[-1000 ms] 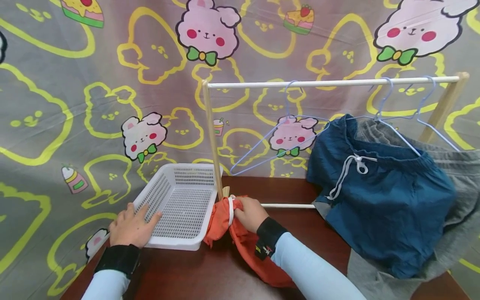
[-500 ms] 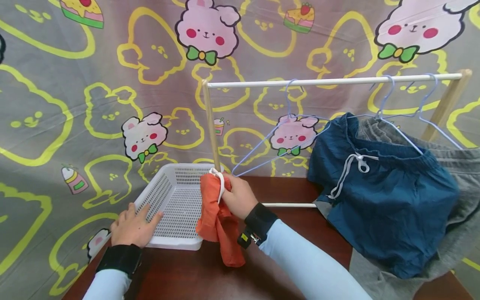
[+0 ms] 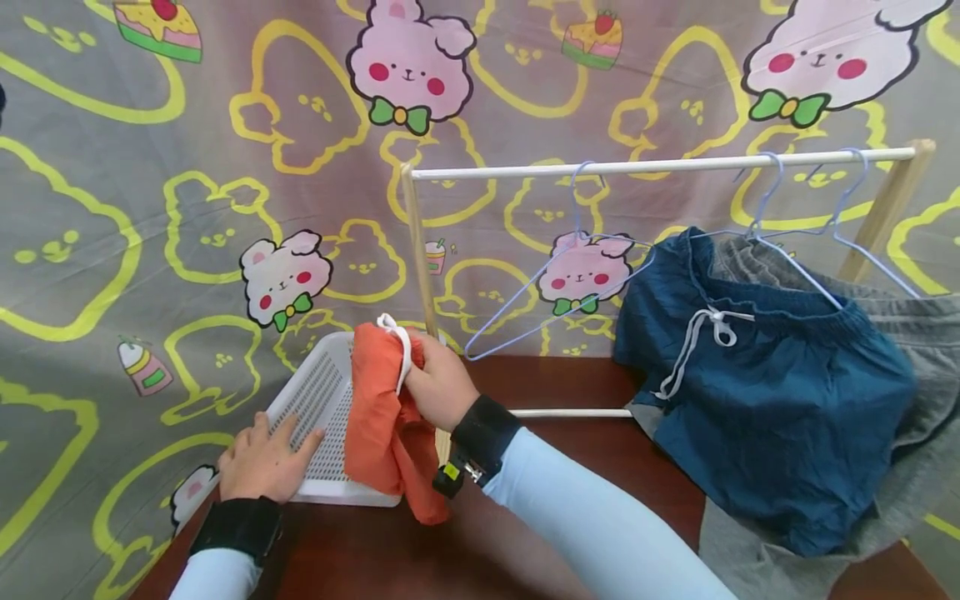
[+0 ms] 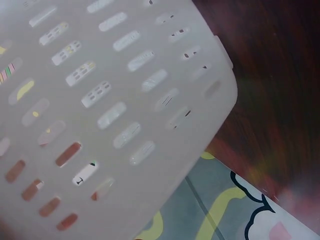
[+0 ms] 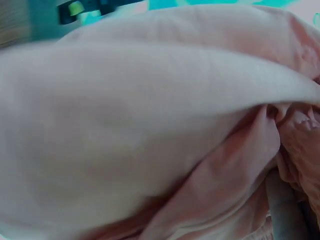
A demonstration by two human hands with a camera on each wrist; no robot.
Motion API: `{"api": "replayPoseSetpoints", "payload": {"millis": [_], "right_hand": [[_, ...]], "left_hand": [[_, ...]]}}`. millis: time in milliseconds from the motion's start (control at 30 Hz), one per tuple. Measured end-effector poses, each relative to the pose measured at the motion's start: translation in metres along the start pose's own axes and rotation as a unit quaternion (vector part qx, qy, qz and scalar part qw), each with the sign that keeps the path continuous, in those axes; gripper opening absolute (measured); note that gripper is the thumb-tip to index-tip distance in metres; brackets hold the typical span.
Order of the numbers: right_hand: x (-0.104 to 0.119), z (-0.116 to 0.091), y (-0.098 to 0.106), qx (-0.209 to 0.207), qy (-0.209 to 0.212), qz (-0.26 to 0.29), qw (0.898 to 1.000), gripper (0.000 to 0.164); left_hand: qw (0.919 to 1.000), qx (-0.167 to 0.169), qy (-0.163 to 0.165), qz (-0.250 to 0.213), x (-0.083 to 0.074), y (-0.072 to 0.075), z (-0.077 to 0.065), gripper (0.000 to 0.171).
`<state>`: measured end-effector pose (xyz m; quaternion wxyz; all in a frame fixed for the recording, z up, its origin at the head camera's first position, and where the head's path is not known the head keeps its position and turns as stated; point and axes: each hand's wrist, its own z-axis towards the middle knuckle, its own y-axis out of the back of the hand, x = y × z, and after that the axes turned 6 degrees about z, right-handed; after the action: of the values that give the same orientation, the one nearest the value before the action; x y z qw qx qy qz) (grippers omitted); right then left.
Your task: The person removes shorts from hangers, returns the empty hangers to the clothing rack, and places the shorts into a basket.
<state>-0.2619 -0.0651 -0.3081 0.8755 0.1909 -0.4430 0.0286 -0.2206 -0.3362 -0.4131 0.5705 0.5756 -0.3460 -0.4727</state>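
Observation:
My right hand pinches a pair of orange shorts by the gathered waist, where a white drawstring loops out. The shorts hang down over the right part of a white plastic basket and hide much of its inside. In the right wrist view the cloth fills most of the picture, close to the camera. My left hand rests on the basket's left rim with fingers spread. The slotted basket wall shows in the left wrist view.
A clothes rack with a white rail stands on the dark red table. One bare blue hanger hangs near its left post. Blue shorts and grey clothing hang at the right. A patterned curtain closes the back.
My right hand has lifted the orange shorts off the table beside the rack post and carried them up and left, over the basket. The left hand stays on the rim.

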Motion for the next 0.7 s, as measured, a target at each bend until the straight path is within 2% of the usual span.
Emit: {"api": "replayPoseSetpoints", "payload": {"millis": [133,267,367,533,700], "right_hand": [[0.017,0.017,-0.001,-0.014,0.02,0.013,1.0,0.031],[0.034,0.037,-0.001,-0.024,0.026,0.06,0.998,0.032],[0.041,0.049,-0.002,-0.024,0.034,0.084,0.996,0.03],[0.037,0.059,-0.007,-0.038,0.044,0.082,0.995,0.031],[0.021,0.061,-0.018,-0.041,0.048,0.036,0.997,0.036]], "left_hand": [[1.0,-0.005,-0.005,-0.004,0.002,0.002,-0.002,0.093],[0.9996,-0.02,-0.021,-0.007,0.002,0.006,-0.002,0.094],[0.9996,-0.017,-0.02,-0.004,0.001,0.006,0.0,0.097],[0.9999,0.0,-0.01,-0.007,-0.001,0.003,0.002,0.097],[0.9998,0.016,-0.001,-0.006,0.0,0.001,0.002,0.097]]}}
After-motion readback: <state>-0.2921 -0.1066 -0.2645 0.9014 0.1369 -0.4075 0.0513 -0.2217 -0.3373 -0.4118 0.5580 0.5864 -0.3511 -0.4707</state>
